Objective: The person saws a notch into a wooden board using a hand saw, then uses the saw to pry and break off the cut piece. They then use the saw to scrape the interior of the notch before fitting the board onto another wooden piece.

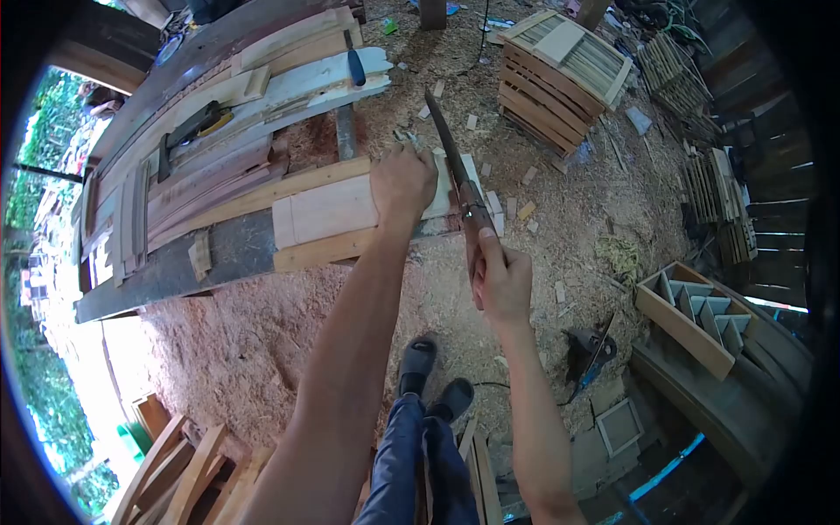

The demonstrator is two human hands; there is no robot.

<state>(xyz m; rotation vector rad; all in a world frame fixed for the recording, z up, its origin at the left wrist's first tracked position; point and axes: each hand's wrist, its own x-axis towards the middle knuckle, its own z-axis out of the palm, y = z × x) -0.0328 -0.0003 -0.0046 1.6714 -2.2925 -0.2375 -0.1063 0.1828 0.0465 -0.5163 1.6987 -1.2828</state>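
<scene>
My left hand (404, 184) presses down on a pale wooden board (322, 211), its fingers bent over the far side. The board lies on the near edge of the workbench, along with yellowish wood strips. My right hand (501, 278) is closed round the brown wooden handle of a handsaw (451, 144). Its dark, narrow blade points away from me and crosses the right end of the board in this view.
Planks cover the workbench (236, 248), with a blue-handled screwdriver (355, 66) and a dark hand tool (194, 124) on top. Slatted wooden panels (549, 83) are stacked at the back right. Offcuts and shavings litter the floor. A divided wooden box (685, 317) and a power tool (588, 350) are at right.
</scene>
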